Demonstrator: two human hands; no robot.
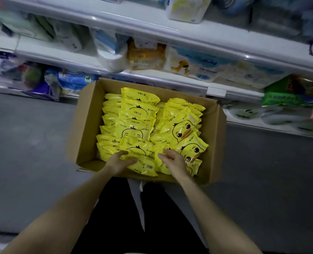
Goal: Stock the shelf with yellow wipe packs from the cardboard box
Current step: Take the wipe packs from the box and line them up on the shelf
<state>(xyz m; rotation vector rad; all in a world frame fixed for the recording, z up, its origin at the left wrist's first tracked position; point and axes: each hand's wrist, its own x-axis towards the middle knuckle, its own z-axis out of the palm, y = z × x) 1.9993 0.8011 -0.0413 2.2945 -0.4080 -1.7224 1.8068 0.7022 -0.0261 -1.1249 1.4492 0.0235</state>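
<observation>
Here we are at the pick-up, both arms reaching down into the cardboard box [89,125], which sits open on the grey floor [33,143] right up against the foot of the shelf [170,83]. The box is packed with yellow wipe packs [133,129], duck faces and all: rows on edge along the left wall, looser ones piled across the middle and right. The left hand [119,161] lies at the near end, fingers relaxed and spread, resting on a pack lying flat with its barcode up [144,166]. It touches that pack but has not closed round it. The right hand [172,160] is just beside it over the neighbouring packs, fingers loosely bent. I cannot tell whether it has hold of anything. By the look of it this is the very start of a grab, with the box full and nothing lifted. The next move calls for the hands to close in from both sides on a small bundle, squeeze firmly because that glossy wrap looks slippery, lift it clear of the box walls, and carry it up to a gap on the shelf. The shelving is blurred here, so I cannot pick out the right slot.
</observation>
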